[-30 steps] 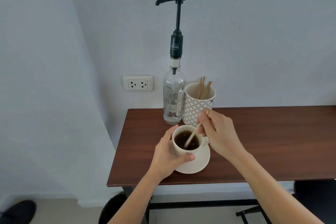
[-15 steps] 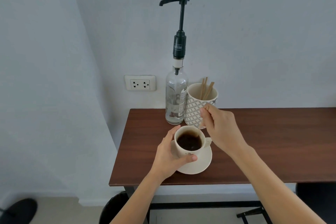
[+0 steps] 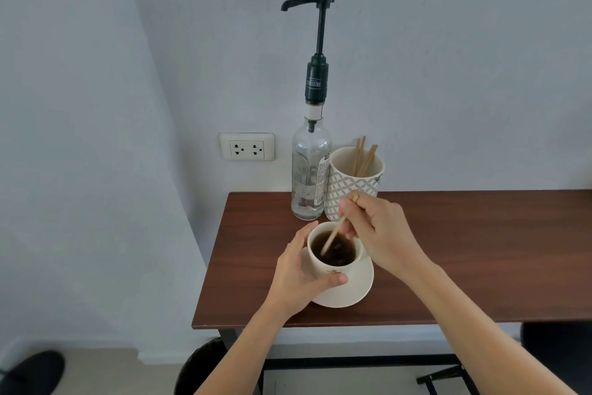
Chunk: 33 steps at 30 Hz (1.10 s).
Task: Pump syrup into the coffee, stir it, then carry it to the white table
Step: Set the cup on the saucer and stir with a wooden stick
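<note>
The white coffee cup (image 3: 333, 261) is standing on its saucer (image 3: 355, 290), near the front left corner of the brown wooden table (image 3: 464, 250). The cup is gripped by the left hand (image 3: 299, 273). A wooden stir stick (image 3: 333, 236) is pinched by the right hand (image 3: 381, 233), its lower end dipped in the coffee. Behind, the syrup pump bottle (image 3: 310, 170) is placed just left of the patterned stick holder (image 3: 354, 183).

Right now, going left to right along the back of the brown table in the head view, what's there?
Wall socket → syrup bottle with pump → patterned cup of wooden stirrers. The coffee cup sits nearer, in front of these.
</note>
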Tool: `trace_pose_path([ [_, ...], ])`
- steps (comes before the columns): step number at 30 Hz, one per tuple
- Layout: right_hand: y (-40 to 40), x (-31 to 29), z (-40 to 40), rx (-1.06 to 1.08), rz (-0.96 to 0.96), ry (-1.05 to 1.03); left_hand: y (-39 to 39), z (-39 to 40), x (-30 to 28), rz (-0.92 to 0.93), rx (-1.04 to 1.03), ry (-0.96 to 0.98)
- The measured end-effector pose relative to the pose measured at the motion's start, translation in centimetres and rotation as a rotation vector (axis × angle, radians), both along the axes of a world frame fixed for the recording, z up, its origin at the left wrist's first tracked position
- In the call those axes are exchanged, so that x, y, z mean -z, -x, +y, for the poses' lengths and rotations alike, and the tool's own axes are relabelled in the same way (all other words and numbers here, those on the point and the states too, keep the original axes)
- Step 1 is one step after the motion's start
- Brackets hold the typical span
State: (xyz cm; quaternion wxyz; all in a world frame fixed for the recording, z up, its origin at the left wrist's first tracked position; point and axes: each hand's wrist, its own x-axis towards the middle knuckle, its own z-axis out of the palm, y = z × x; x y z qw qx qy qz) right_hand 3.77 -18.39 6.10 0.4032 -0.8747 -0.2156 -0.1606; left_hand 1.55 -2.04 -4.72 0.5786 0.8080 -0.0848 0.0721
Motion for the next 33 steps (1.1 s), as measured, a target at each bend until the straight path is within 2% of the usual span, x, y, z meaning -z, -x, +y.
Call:
trace_pose_path([
  [5, -0.9, 0.0, -1.2, 0.125, -0.075, 0.11, 0.1, -0.1, -0.2, -0.002, -0.001, 0.012],
  [10, 0.1, -0.1, -0.2, 0.047, 0.012, -0.01, 0.0, 0.0, 0.1, 0.009, 0.0, 0.021],
  [14, -0.8, 0.1, -1.6, 0.177, -0.031, 0.095, 0.1, -0.1, 0.0, 0.008, -0.005, 0.019],
  [18, 0.3, -0.1, -0.3, 0.074, 0.062, -0.002, 0.0, -0.1, 0.1, 0.01, 0.005, 0.036],
  [22, -0.5, 0.0, -1.0, 0.163, 0.007, 0.052, 0.1, -0.2, -0.2, -0.005, -0.005, 0.029],
  [26, 0.4, -0.1, -0.3, 0.084, 0.06, 0.006, 0.2, -0.2, -0.3, -0.008, 0.0, 0.037],
  [30, -0.1, 0.1, -0.8, 0.172, -0.003, 0.048, 0.2, -0.2, -0.3, -0.014, 0.0, 0.045],
  [33, 0.1, 0.0, -0.6, 0.122, 0.061, 0.007, 0.2, -0.2, -0.3, -0.013, 0.007, 0.048],
])
